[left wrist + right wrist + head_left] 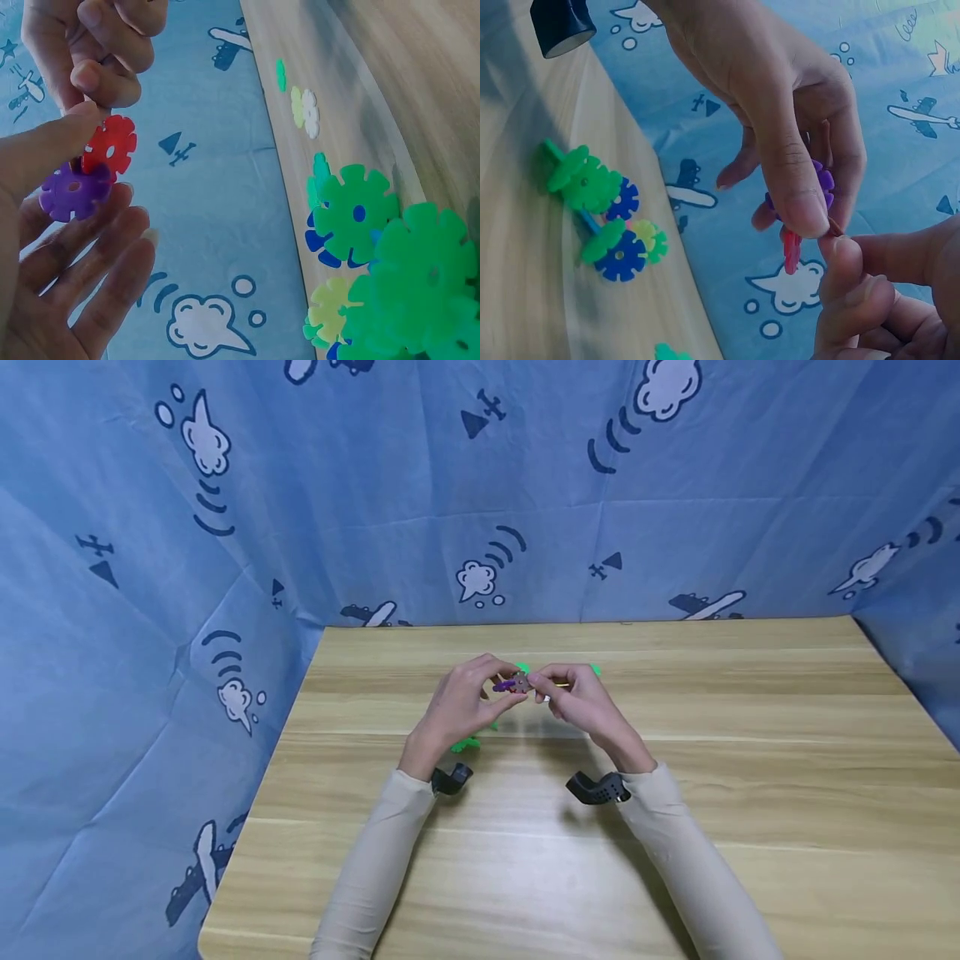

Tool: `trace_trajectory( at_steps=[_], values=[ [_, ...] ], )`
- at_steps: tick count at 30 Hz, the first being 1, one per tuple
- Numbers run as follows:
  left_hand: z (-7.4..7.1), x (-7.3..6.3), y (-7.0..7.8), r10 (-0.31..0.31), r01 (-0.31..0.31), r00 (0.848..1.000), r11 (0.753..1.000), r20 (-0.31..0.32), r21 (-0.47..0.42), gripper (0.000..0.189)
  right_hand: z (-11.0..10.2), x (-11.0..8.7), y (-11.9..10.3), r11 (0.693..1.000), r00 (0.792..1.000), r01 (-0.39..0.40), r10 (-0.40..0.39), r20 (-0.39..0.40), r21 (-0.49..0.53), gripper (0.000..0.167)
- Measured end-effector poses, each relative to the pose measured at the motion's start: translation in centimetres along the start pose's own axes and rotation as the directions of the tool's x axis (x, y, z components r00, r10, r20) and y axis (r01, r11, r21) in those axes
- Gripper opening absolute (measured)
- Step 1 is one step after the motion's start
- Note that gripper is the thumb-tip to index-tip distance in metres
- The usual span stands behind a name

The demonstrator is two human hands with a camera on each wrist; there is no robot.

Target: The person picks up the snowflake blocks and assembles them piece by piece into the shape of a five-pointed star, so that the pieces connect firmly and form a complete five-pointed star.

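Near the table's (750,735) far edge, your left hand (467,695) pinches purple and red discs (75,193); your right hand (583,697) pinches a brown disc (521,682).

— What's hidden from you?
— In the right wrist view, my left hand (776,112) covers part of the purple disc (825,181); the right edge crops my right hand (889,300).
— And elsewhere?
— In the left wrist view, the bottom edge cuts off a green disc (450,330).
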State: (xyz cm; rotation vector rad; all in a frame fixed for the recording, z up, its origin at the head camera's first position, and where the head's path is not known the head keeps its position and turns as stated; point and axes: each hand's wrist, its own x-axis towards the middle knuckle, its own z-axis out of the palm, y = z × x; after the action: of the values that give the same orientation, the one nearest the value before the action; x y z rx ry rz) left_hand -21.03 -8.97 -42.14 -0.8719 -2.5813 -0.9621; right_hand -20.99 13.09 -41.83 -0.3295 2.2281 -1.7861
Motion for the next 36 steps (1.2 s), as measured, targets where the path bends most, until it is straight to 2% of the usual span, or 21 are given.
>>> trace_trajectory(
  at_steps=[4,6,10,12,18,25,30,36],
  values=[
    [-0.1,0.0,0.0,-0.020,0.020,1.000,1.000,0.009,-0.004,0.030,-0.4,0.3,0.4,0.999,1.000,0.020,-0.021,-0.018,-0.049,0.031],
    [-0.2,0.0,0.0,-0.030,0.030,0.999,1.000,0.013,0.001,0.030,-0.7,0.5,1.0,0.990,0.996,0.046,-0.055,-0.066,-0.135,0.031],
    [-0.4,0.0,-0.2,-0.060,0.060,0.998,0.998,0.016,0.018,0.031,-1.4,1.3,2.7,0.936,0.981,0.044,-0.106,-0.161,-0.350,0.028],
    [-0.5,0.0,-0.3,-0.076,0.076,0.997,0.997,0.021,0.016,0.032,-1.6,1.6,3.8,0.909,0.980,0.021,-0.101,-0.172,-0.417,0.026],
    [-0.7,0.0,-0.2,-0.098,0.098,0.994,0.995,0.041,-0.006,0.036,-1.6,2.5,6.4,0.918,0.990,-0.020,-0.037,-0.136,-0.396,0.027],
    [-0.7,0.1,-0.1,-0.096,0.096,0.994,0.995,0.045,-0.002,0.036,-1.2,3.1,7.8,0.883,0.983,-0.001,-0.086,-0.164,-0.469,0.034],
    [-0.8,0.3,-0.1,-0.091,0.094,0.994,0.995,0.057,-0.046,0.036,-1.3,3.3,8.0,0.881,0.977,0.007,-0.107,-0.185,-0.474,0.031],
    [-0.7,0.2,-0.4,-0.092,0.096,0.994,0.993,0.052,-0.064,0.034,-1.6,3.3,7.8,0.912,0.985,-0.010,-0.063,-0.163,-0.410,0.029]
  ],
)
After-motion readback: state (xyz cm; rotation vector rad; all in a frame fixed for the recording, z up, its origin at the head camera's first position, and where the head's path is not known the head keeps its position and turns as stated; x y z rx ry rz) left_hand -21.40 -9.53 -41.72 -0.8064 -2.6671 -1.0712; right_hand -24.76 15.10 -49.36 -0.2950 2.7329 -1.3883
